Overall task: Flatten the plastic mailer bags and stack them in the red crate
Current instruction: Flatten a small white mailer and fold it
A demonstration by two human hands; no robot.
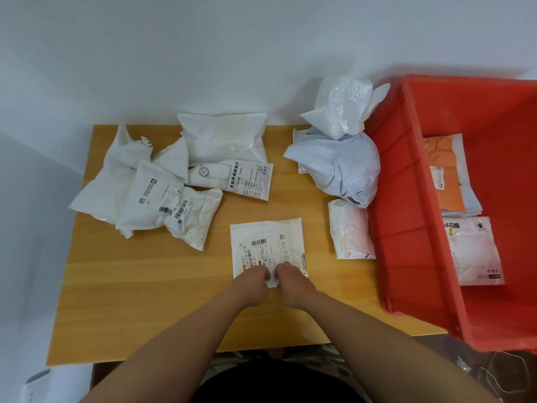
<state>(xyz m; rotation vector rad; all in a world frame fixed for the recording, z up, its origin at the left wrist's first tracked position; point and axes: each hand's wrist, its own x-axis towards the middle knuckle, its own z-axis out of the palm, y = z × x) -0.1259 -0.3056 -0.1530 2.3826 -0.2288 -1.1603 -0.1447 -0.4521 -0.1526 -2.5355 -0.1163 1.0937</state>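
White mailer in hand: a flat white bag with a printed label (268,245) lies on the table (145,286) straight ahead of both hands, its near edge under the fingers, likely so it can be smoothed from the middle outward
Left hand: left hand (252,279) rests on the bag's near edge, fingers curled down onto the plastic; whether it pinches or only presses I cannot tell
Right hand: right hand (290,279) sits just beside the left, almost touching it, fingers bent onto the same edge in the same way
Waiting heap, far left: crumpled white mailers (151,193) lie piled beyond and to the left of the hands, not yet flattened
Waiting heap, far right: a bulging pale-blue bag (337,167) with a puffed clear-white one (345,106) on top, beyond the right hand; a small pink-tinted bag (350,231) lies nearer, touching the crate wall
Red crate: red crate (406,228) stands to the right of the right hand, overhanging the table's edge, close enough for a short carry
Already stacked: flat mailers, one orange (444,175) and one white (476,251), lie on the crate floor
Stage, as I judge it: flattening under way, many bags left
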